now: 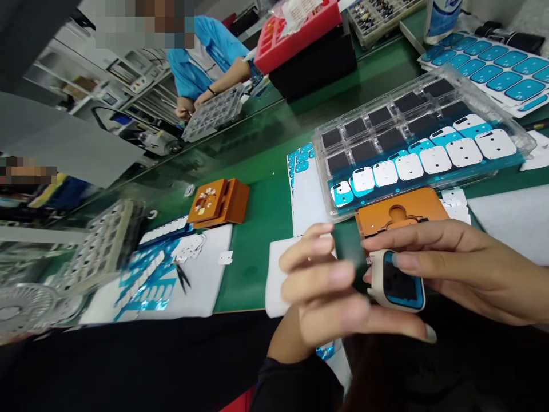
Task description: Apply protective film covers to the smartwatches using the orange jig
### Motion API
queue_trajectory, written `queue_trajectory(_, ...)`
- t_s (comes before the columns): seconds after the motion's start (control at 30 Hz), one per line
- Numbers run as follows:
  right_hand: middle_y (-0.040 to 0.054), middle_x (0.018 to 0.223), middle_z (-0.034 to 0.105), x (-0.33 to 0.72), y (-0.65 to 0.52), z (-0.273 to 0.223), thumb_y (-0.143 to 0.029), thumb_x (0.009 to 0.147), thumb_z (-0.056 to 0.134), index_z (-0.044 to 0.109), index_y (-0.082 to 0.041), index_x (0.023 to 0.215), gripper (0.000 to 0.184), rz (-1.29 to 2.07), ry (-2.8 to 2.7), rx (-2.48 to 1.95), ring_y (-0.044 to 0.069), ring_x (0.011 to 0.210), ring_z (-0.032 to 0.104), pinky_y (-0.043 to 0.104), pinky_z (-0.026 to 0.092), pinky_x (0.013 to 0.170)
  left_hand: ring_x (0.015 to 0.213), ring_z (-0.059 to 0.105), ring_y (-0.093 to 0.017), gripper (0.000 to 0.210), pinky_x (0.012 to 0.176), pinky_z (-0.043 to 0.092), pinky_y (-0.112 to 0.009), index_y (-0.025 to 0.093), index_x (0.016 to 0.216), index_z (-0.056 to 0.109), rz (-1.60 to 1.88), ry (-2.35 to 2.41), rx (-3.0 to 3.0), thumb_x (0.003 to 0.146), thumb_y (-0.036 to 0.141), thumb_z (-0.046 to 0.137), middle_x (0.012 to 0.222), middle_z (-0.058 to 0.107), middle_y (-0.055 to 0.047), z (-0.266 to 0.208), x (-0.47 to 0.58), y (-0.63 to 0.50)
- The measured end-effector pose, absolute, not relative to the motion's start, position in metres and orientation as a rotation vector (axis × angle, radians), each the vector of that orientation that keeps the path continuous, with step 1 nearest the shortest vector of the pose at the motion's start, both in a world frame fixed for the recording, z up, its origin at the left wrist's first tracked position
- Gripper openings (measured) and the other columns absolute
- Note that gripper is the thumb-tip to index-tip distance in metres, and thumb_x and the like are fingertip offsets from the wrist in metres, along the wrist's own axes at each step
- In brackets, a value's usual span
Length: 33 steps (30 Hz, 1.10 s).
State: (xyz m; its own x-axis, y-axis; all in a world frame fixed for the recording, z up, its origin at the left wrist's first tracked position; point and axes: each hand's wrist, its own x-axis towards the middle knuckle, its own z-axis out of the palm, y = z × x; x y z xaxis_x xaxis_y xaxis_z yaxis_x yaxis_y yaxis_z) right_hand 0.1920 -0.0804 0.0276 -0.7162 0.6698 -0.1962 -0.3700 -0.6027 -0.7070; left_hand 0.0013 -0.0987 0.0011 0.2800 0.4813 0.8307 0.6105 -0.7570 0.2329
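My right hand (467,263) grips a small beige watch-like case (378,280) between thumb and fingers. Its face is black with a blue film border around the edge. Close by on the left is my left hand (326,286), slightly blurred, with its fingers apart. One of its digits reaches along the case's lower side; whether it touches cannot be told. Just beyond the hands lies an orange fixture block (401,209) with a rounded cutout. Behind it, a clear plastic tray (338,123) has dark square pockets and a row of white and blue adhesive pieces along its front.
White foam sheets (277,280) lie on the green table. At left are another orange fixture (214,200), black tweezers (183,279), blue film scraps (150,286) and a fan (26,309). A red bin (295,37) stands at the back. A co-worker in blue (218,46) handles a tray opposite.
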Motion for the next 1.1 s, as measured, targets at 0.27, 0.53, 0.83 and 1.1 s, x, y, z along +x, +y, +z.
queue_trajectory(0.27,-0.0021,0.099,0.072,0.189,-0.081,0.025,-0.027,0.089,0.075,0.074,-0.027,0.097,0.008,2.147,-0.912,-0.592,0.011,0.095,0.067,0.021,0.055,0.086,0.099,0.062,-0.020,0.034,0.098,0.053,-0.043,0.026,0.080,0.053,-1.605,-0.738,-2.285,0.075,0.045,0.081,0.094,0.065,0.002,-0.004,0.008,-0.078)
queue_trajectory(0.53,0.0009,0.097,0.073,0.190,-0.082,0.028,-0.026,0.084,0.077,0.076,-0.026,0.099,0.015,2.221,-0.768,-0.658,0.010,0.075,0.065,0.017,0.051,0.058,0.086,0.063,-0.021,0.011,0.089,0.055,-0.046,0.025,0.099,0.059,-1.580,-0.829,-2.200,0.088,0.024,0.062,0.095,0.073,-0.001,-0.007,0.011,-0.083)
queue_trajectory(0.83,0.0012,0.106,0.076,0.191,-0.082,0.026,-0.024,0.088,0.071,0.078,-0.030,0.106,0.020,2.316,-0.683,-0.582,0.018,0.103,0.070,0.038,0.055,0.098,0.077,0.056,-0.019,0.006,0.085,0.050,-0.043,0.028,0.085,0.059,-1.649,-0.821,-2.025,0.090,0.027,0.058,0.096,0.075,0.003,-0.013,0.019,-0.084)
queue_trajectory(1.1,-0.0011,0.102,0.076,0.192,-0.084,0.024,-0.026,0.089,0.073,0.079,-0.032,0.102,0.015,2.295,-0.737,-0.602,0.013,0.093,0.071,0.024,0.058,0.082,0.071,0.049,-0.018,0.013,0.087,0.045,-0.043,0.030,0.088,0.060,-1.767,-0.883,-1.912,0.092,0.021,0.052,0.090,0.074,0.007,-0.016,0.031,-0.087)
